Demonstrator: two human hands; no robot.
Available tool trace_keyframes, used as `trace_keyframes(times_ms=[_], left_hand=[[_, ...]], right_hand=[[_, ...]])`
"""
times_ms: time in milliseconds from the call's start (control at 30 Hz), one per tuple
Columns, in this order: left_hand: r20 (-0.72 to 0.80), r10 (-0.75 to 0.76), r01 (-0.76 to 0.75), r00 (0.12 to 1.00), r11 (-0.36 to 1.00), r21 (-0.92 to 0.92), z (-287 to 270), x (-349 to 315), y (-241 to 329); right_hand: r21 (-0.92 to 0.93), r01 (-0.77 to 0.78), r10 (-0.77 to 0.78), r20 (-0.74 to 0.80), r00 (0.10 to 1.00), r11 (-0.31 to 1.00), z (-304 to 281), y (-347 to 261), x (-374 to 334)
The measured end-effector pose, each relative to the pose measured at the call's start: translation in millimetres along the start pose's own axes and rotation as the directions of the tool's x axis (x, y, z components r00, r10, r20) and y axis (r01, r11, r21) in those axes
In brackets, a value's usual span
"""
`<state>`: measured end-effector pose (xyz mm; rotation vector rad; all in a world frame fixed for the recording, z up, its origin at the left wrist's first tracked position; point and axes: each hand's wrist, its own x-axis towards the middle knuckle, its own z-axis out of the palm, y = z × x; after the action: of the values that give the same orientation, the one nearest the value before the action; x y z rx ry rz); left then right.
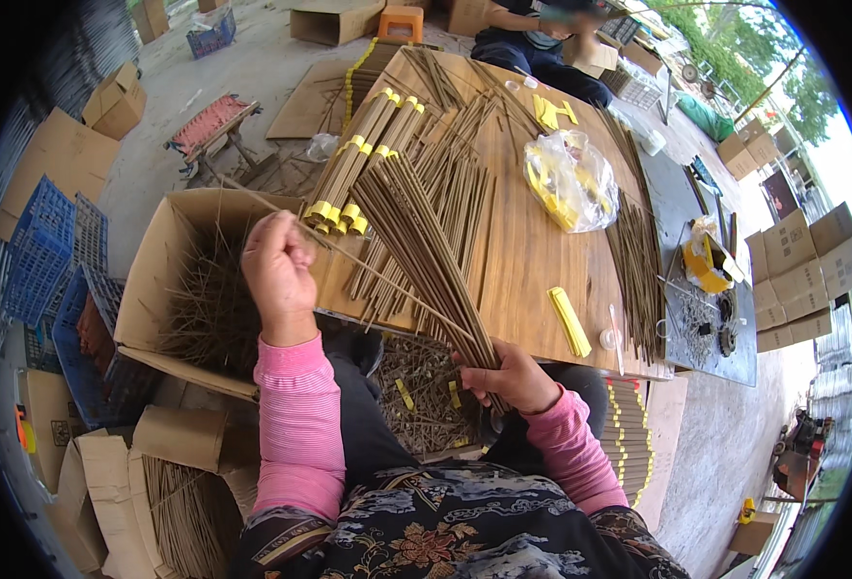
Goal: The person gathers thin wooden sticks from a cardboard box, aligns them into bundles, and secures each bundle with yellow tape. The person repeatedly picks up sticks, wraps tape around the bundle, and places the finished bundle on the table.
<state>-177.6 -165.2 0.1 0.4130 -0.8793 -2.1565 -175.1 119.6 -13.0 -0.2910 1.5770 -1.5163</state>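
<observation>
My right hand (517, 381) is closed round the lower end of a bundle of thin brown sticks (421, 241), which slants up and left over the table edge. A single stick (373, 273) slants from that bundle's lower end to my left hand (283, 275). The raised fingers of my left hand pinch it near its far end. Beyond the loose bundle lie several stick bundles banded in yellow (353, 159). More loose sticks (464, 183) are spread on the wooden table (527, 261).
Left of the table stands a cardboard box (143, 280) full of sticks. Yellow strips (568, 321) and a clear plastic bag (572, 183) of yellow pieces lie on the table. Another person (532, 43) sits at its far side. Blue crates (40, 251) are at far left.
</observation>
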Motion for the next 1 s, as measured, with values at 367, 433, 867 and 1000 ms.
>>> trace_keyframes(times_ms=[367, 433, 867, 1000], left_hand=[[-0.470, -0.017, -0.221, 0.882, 0.867, -0.446, -94, 48, 20], [-0.548, -0.045, -0.223, 0.835, 0.883, -0.413, -86, 51, 14], [0.521, -0.490, 0.486, 0.699, 0.860, 0.157, 40, -65, -57], [0.580, -0.548, 0.616, 0.603, 0.781, 0.096, 41, -62, -56]], right_hand=[[0.247, 0.013, -0.040, 0.105, 0.994, 0.969, -2, -2, -3], [0.251, 0.016, -0.045, 0.111, 0.993, 0.968, -1, -3, -3], [0.286, -0.028, -0.016, 0.148, 0.989, 0.958, 6, -7, -2], [0.325, -0.015, -0.050, 0.193, 0.980, 0.945, 0, -1, 1]])
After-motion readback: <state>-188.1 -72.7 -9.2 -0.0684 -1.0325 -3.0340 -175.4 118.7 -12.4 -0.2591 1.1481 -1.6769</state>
